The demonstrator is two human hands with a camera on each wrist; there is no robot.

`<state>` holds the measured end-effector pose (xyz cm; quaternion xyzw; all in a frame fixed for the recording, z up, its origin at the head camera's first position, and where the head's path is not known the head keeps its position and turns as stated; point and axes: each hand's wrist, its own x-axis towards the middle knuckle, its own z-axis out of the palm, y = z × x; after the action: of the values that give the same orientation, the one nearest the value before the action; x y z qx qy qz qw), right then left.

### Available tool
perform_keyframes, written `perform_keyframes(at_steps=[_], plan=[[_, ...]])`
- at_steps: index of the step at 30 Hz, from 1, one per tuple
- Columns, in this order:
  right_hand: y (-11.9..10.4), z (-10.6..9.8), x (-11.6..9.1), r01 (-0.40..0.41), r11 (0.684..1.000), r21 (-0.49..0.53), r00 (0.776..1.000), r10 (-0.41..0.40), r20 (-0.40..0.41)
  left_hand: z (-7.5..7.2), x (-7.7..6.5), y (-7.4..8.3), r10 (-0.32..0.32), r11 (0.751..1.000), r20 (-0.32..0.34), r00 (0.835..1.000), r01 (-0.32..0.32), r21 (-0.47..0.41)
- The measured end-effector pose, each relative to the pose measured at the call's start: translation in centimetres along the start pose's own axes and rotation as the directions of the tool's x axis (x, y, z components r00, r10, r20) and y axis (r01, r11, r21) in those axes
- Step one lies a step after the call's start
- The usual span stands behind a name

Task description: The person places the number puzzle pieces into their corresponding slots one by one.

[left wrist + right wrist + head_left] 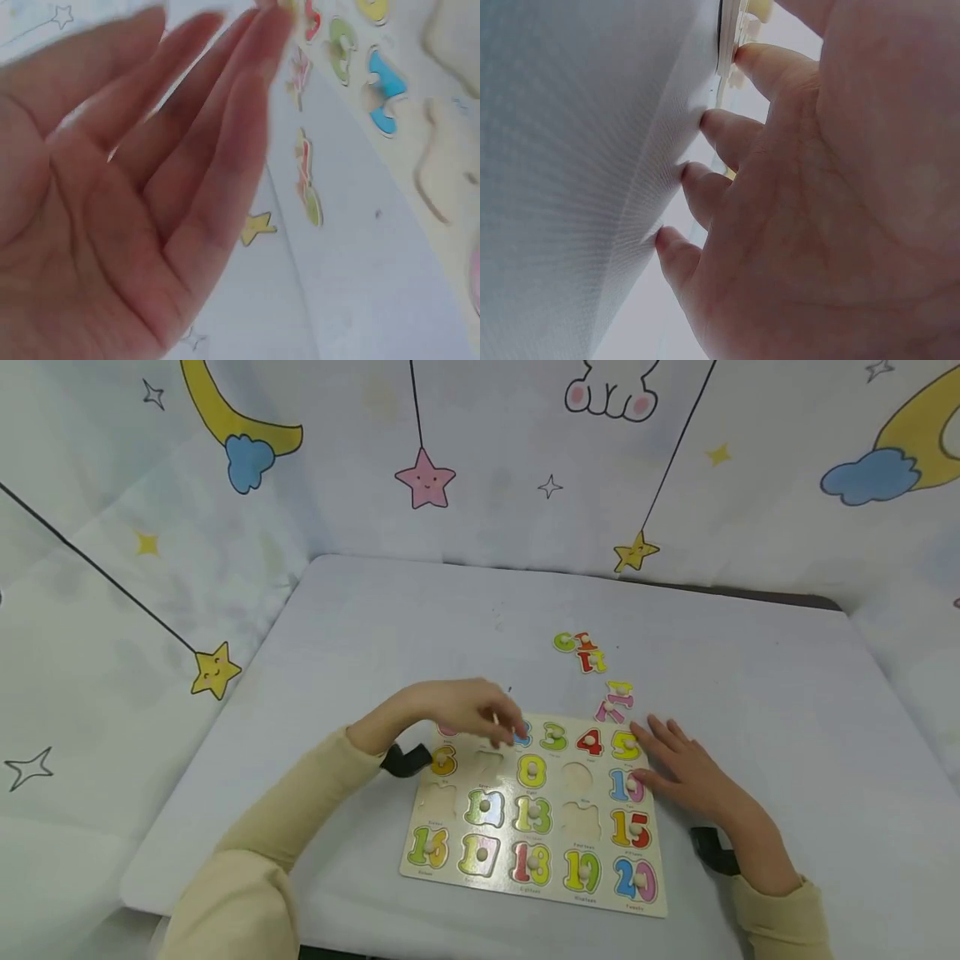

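Observation:
A wooden number puzzle board (561, 792) lies on the table with knobbed number pieces in most of its recesses. My left hand (474, 708) hovers over its top row, beside the blue 2 (388, 91). The left wrist view shows that hand's fingers loosely extended, with nothing held. My right hand (693, 772) is spread at the board's right edge, thumb by the blue and pink 10 (624, 785). In the right wrist view, its index fingertip (746, 56) touches the board's side and the other fingertips rest on the white tabletop.
Beyond the board lie loose number pieces: a red and yellow one (591, 662), a green and orange one (565, 642) and a yellow and pink one (619, 693). Several recesses, such as the round one (577, 776), hold no piece. A patterned cloth (487, 527) stands behind the table.

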<state>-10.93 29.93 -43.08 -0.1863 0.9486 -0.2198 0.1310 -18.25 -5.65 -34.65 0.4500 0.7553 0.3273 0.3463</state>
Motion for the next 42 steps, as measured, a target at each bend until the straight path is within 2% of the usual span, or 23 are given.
perform_keyframes(at_steps=[3, 6, 10, 13, 17, 22, 28, 31, 34, 38, 42], plan=[[0.2, 0.1, -0.1, 0.001, 1.000, -0.002, 1.000, -0.001, -0.003, -1.3, 3.5, 0.0, 0.008, 0.996, -0.119, 0.993, -0.019, -0.090], [0.3, 0.2, -0.1, 0.001, 1.000, -0.008, 1.000, -0.001, -0.005, -1.9, 6.8, 0.2, -0.062, 0.983, -0.213, 0.975, 0.022, -0.184], [0.4, 0.1, 0.0, -0.001, 1.000, -0.016, 1.000, 0.001, -0.001, -1.7, 10.8, -0.1, -0.151, 0.951, -0.271, 0.951, 0.065, -0.302], [0.4, 0.2, 0.1, 0.003, 1.000, -0.020, 1.000, -0.003, -0.003, -1.0, 13.0, -0.5, -0.226, 0.934, -0.308, 0.924, 0.116, -0.337], [0.4, 0.2, 0.1, 0.015, 1.000, -0.025, 1.000, -0.015, -0.016, 0.2, 15.2, -1.2, -0.294, 0.935, -0.357, 0.887, 0.188, -0.301], [0.3, 0.2, 0.0, 0.018, 0.999, -0.027, 1.000, -0.018, -0.021, 1.3, 16.8, -2.1, -0.347, 0.931, -0.386, 0.855, 0.265, -0.251], [0.1, 0.0, -0.1, 0.007, 0.999, -0.032, 1.000, -0.008, -0.013, 1.9, 17.7, -2.3, -0.363, 0.929, -0.386, 0.848, 0.298, -0.219], [0.0, -0.1, -0.2, 0.012, 1.000, -0.027, 1.000, -0.012, -0.017, 2.1, 18.1, -2.4, -0.373, 0.927, -0.401, 0.836, 0.323, -0.190], [0.0, -0.1, -0.1, 0.012, 1.000, -0.025, 1.000, -0.013, -0.017, 2.3, 18.4, -2.5, -0.373, 0.926, -0.425, 0.825, 0.359, -0.116], [0.3, 0.1, -0.1, 0.005, 0.999, -0.034, 1.000, -0.005, -0.013, 2.7, 18.8, -2.7, -0.348, 0.932, -0.440, 0.828, 0.356, -0.066], [0.3, 0.1, 0.0, 0.010, 0.999, -0.034, 1.000, -0.011, -0.019, 3.0, 19.0, -2.5, -0.284, 0.944, -0.476, 0.832, 0.331, 0.016]])
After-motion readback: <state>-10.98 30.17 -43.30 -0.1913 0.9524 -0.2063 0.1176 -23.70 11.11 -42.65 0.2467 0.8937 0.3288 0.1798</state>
